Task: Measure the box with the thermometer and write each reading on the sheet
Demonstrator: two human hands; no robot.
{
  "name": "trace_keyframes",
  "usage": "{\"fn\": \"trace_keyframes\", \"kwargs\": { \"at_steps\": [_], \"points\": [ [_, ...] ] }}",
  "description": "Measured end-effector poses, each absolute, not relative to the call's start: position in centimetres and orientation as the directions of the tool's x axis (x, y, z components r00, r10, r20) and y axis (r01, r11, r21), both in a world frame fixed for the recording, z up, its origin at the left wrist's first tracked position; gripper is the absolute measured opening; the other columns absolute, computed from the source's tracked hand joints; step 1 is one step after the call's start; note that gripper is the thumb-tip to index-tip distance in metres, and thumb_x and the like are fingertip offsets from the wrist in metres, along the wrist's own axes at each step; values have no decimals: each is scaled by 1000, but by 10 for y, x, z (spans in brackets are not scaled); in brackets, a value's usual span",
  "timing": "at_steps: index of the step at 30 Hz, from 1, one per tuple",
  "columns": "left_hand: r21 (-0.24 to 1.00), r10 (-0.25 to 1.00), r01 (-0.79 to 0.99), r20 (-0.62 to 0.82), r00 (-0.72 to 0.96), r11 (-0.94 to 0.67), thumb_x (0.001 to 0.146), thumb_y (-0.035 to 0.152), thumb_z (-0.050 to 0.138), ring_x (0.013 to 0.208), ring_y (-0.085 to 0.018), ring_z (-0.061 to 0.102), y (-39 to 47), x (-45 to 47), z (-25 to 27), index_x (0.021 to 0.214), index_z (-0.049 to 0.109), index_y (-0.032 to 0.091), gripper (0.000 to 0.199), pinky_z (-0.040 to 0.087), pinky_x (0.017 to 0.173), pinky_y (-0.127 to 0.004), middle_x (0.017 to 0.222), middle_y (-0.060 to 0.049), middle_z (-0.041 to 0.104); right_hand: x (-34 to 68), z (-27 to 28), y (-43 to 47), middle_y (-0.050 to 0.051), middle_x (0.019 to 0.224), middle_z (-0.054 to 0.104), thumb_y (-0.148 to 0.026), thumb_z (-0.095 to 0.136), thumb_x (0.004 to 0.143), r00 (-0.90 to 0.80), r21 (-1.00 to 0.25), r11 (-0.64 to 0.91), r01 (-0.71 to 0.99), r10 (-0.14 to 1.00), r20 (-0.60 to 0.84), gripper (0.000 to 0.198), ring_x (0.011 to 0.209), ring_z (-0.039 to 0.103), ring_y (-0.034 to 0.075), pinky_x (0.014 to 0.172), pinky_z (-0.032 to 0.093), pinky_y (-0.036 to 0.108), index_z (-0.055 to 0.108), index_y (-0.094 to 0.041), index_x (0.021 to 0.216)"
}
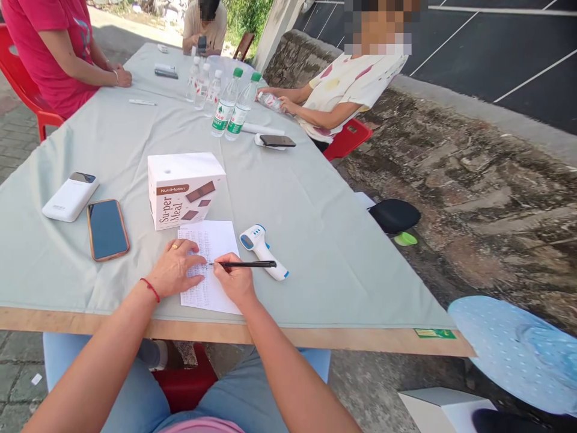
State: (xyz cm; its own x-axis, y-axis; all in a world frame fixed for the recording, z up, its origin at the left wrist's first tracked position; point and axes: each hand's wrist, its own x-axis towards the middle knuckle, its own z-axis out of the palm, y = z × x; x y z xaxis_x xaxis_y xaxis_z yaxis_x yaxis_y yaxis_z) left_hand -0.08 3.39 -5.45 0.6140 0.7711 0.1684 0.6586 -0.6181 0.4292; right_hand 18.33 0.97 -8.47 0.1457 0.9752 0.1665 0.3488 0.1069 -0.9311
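A white sheet of paper with columns of small handwriting lies on the table in front of me. My left hand rests on its left part, fingers spread. In my right hand is a black pen, its tip touching the paper near my left fingertips. Just right of the sheet lies a white and blue infrared thermometer. Behind the paper stands a white box printed "Su-per Meal". To the left are a phone in an orange-brown case and a white power bank.
Several water bottles stand farther back, with a dark phone beside them. Three other people sit round the cloth-covered table; one on the right holds a bottle. A light-blue hat is beyond the near right corner.
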Motion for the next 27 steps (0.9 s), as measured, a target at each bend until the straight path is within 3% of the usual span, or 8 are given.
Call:
{"fn": "trace_keyframes", "kwargs": {
  "at_steps": [27],
  "points": [
    [425, 776, 666, 168, 608, -613, 79, 32, 68, 108, -24, 47, 33, 0, -55, 106, 70, 25, 28, 34, 104, -46, 116, -8, 52, 183, -88, 8, 1, 61, 58, -45, 54, 70, 138, -916, 79, 393, 980, 143, 25, 54, 51, 16, 54, 44, 27, 60, -21, 69]
  ]
}}
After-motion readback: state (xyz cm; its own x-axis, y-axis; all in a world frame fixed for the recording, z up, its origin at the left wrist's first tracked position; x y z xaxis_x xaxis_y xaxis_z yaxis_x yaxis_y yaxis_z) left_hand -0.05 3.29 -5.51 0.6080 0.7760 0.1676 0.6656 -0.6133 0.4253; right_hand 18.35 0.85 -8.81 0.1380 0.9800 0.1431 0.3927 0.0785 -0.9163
